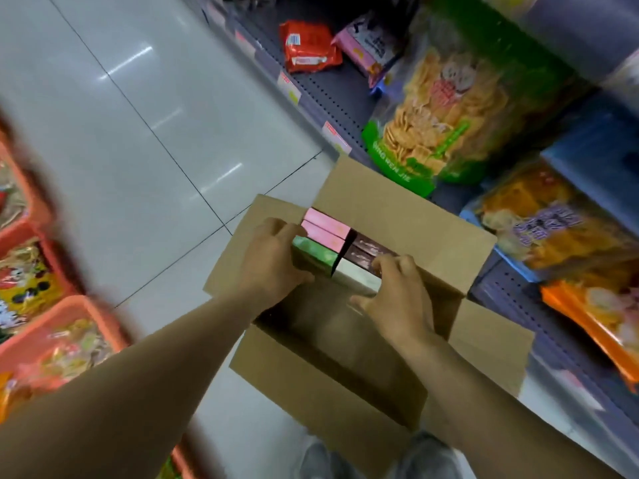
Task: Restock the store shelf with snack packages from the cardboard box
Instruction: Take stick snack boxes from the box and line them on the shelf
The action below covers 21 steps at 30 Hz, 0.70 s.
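Note:
An open cardboard box (397, 216) stands on the floor by the shelf, flaps spread. Inside, at its far end, lie slim snack packages: two pink (326, 224), one green (313, 252), two dark brown (370, 248) and one white (356, 276). My left hand (273, 261) grips the left side of the green package. My right hand (397, 295) grips the right end of the white package. The near half of the box looks bare and dark.
The grey store shelf (328, 95) runs along the right with a red pack (309, 46), a pink pack (366, 46) and large bags of crackers (446, 108). Orange baskets (72, 326) of sweets line the left. Grey tiled floor lies between. My shoes show below the box.

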### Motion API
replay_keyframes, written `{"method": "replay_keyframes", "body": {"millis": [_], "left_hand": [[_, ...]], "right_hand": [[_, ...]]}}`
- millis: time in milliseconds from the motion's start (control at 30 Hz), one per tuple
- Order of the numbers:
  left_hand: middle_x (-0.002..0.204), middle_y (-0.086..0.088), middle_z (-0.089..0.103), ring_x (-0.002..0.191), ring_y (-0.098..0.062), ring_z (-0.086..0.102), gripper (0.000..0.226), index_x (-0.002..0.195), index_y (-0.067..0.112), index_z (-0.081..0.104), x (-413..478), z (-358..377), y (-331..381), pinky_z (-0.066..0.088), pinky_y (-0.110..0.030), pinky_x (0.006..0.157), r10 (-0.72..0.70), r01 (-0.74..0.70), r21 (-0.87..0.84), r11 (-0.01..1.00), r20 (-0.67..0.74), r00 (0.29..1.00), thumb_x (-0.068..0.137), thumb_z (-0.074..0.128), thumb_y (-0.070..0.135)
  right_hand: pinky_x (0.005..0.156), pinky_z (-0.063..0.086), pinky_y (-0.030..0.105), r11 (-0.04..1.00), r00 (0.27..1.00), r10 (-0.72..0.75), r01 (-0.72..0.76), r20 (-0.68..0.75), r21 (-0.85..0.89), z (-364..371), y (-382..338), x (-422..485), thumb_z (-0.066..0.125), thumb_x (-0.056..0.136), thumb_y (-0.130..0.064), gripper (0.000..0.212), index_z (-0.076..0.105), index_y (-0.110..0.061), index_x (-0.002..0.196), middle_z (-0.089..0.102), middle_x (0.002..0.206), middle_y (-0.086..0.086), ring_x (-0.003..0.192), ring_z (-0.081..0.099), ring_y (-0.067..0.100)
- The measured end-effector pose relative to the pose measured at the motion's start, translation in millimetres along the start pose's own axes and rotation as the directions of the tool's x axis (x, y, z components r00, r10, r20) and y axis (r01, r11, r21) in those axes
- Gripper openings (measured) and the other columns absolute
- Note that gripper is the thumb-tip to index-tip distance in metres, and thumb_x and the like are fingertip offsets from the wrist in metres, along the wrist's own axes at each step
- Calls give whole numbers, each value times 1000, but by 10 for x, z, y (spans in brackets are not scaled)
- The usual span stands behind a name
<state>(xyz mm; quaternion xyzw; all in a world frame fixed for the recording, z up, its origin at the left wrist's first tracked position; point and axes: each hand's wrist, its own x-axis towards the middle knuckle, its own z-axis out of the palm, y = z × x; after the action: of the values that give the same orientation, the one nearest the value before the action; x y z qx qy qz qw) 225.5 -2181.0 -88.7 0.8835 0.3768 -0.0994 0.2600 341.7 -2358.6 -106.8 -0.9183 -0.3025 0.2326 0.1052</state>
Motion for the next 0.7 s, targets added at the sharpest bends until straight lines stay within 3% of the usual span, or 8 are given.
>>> {"method": "replay_keyframes", "body": {"millis": [133, 233, 367, 467, 567, 633, 700], "left_hand": [[127, 1, 40, 112, -24, 44, 79, 127, 37, 43, 252, 226, -69, 49, -34, 87, 80, -73, 201, 977, -28, 996, 60, 85, 35], [116, 0, 46, 103, -24, 47, 58, 121, 32, 49, 312, 243, -79, 52, -37, 77, 183, -145, 294, 945, -106, 977, 71, 77, 28], [106, 1, 53, 97, -24, 49, 38, 110, 28, 55, 315, 128, -74, 48, -37, 73, 223, -189, 308, 932, -79, 972, 76, 73, 25], [105, -1, 54, 95, -27, 52, 32, 110, 23, 58, 196, -11, 12, 41, -34, 71, 179, -173, 175, 969, -17, 984, 81, 70, 22], [106, 3, 53, 90, -20, 55, 30, 109, 24, 63, 4, -186, 139, 40, -27, 68, 91, -91, -31, 995, 3, 996, 82, 76, 26], [103, 5, 56, 89, -17, 56, 28, 103, 27, 67, -119, -346, 241, 40, -19, 67, 16, -15, -166, 986, 5, 1000, 78, 80, 29], [101, 9, 62, 92, -15, 58, 28, 98, 33, 63, -251, -584, 370, 43, -21, 71, -80, 99, -295, 950, 74, 994, 77, 80, 26]], "right_hand": [[76, 60, 34, 995, 996, -45, 37, -77, -96, 221, 70, 161, 82, 76, -44, 66, 39, -32, 124, 43, 128, 4, 111, 56, 18], [79, 61, 33, 995, 992, -82, 75, -99, -72, 215, 131, 155, 79, 79, -42, 63, 43, -29, 129, 45, 131, 3, 117, 54, 18], [83, 61, 33, 986, 982, -165, 165, -90, -5, 86, 218, 63, 80, 81, -37, 55, 55, -23, 128, 53, 132, 4, 123, 56, 19], [80, 61, 36, 984, 983, -168, 172, -77, 53, -66, 235, -4, 80, 81, -34, 43, 61, -24, 119, 63, 122, 0, 113, 63, 18], [77, 61, 35, 956, 998, -59, 59, -10, 288, -316, 187, -68, 84, 78, -29, 35, 64, -31, 108, 70, 106, -6, 100, 67, 13], [69, 60, 21, 850, 995, 76, -102, 71, 517, -582, 113, -130, 88, 74, -22, 33, 68, -28, 99, 72, 95, -12, 88, 70, 4], [65, 59, 21, 720, 979, 120, -201, 166, 665, -924, 22, -192, 89, 72, -14, 29, 71, -20, 94, 76, 87, -8, 79, 73, 3]]}}
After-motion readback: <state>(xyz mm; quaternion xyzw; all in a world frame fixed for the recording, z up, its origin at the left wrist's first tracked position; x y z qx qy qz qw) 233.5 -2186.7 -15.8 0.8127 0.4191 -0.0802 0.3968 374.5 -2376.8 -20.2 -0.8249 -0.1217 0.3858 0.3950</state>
